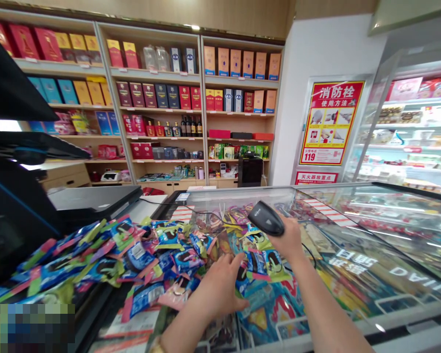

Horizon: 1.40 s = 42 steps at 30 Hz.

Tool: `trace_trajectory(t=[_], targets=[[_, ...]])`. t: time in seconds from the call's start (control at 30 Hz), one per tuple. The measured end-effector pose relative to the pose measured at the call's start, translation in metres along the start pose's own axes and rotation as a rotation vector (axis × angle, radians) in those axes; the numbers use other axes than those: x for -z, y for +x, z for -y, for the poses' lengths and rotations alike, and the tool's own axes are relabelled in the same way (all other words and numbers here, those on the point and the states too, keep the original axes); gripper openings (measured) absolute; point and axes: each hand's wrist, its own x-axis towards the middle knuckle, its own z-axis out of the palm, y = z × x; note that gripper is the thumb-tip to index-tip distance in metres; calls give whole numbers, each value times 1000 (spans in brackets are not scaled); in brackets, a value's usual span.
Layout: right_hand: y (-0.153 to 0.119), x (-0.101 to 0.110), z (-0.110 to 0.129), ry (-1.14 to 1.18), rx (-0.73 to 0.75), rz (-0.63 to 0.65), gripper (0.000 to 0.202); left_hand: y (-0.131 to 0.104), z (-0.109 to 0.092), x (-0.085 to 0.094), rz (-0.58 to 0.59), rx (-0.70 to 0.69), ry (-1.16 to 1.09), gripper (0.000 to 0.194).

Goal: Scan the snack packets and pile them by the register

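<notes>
A black handheld barcode scanner [266, 218] is gripped in my right hand [289, 238], its head tilted to the left above the glass. My left hand [220, 282] hovers low beside the snack packets, thumb and fingers spread, with nothing visible in it. A loose heap of small blue, green and pink snack packets [132, 252] spreads from the far left to near my left hand. Several more of these packets [260, 262] lie between my hands, below the scanner, on the freezer's glass lid [353, 250].
A dark checkout terminal [14, 196] stands at the left, beside a flat grey-black device [95, 198]. Under the glass lie wrapped frozen goods [272, 314]. Behind are shelves of boxed bottles [158, 95], a red and yellow poster [332, 122] and a lit chiller [419, 127].
</notes>
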Motion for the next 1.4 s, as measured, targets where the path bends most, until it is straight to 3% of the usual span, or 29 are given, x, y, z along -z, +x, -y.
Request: trace_trajectory(t=[0.17, 0.4, 0.47, 0.63, 0.77, 0.93, 1.1, 1.4], targets=[[0, 1, 1, 2, 8, 13, 30, 1, 8, 4, -78, -30, -134, 68], [0, 0, -1, -1, 12, 1, 30, 3, 10, 32, -225, -17, -429, 50], [0, 1, -1, -3, 11, -13, 27, 6, 11, 36, -262, 26, -639, 44], [1, 3, 2, 9, 17, -42, 13, 13, 11, 39, -296, 221, -1501, 43], [1, 6, 8, 30, 48, -42, 11, 14, 7, 45, -300, 368, -1813, 35], [1, 9, 22, 88, 169, -21, 19, 14, 4, 53, -419, 408, -1931, 37], [2, 12, 40, 125, 233, 117, 16, 17, 4, 52, -529, 411, -1909, 30], [-3, 9, 48, 156, 251, 238, 9, 18, 3, 48, -553, 430, -1805, 27]])
